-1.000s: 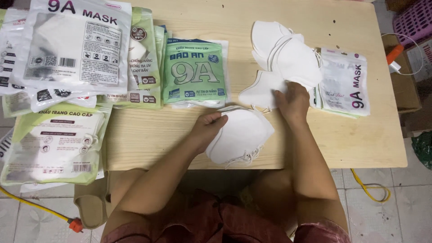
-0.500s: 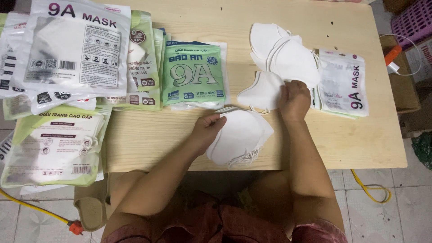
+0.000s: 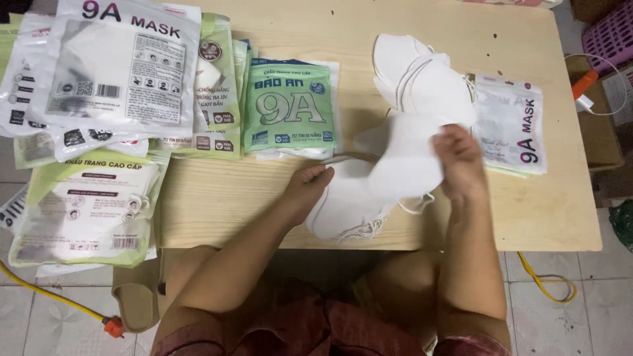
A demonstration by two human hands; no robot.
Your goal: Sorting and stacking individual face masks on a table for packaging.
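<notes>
My right hand (image 3: 457, 162) grips a white folded face mask (image 3: 402, 155), held just above the wooden table (image 3: 217, 198) and overlapping a small stack of white masks (image 3: 343, 204) at the table's front edge. My left hand (image 3: 308, 188) rests on that stack's left side, fingers curled at its upper edge. Behind my right hand lies a pile of loose white masks (image 3: 419, 72).
A green mask packet (image 3: 290, 109) lies mid-table. White and green packets (image 3: 119, 72) are heaped at the left, and one more packet (image 3: 511, 125) lies at the right. A pale green packet (image 3: 86, 204) overhangs the front left. A yellow cable (image 3: 53, 293) runs on the floor.
My right hand has taken a mask from the loose pile and pulled it toward me over the front stack. My left hand stays on the stack.
</notes>
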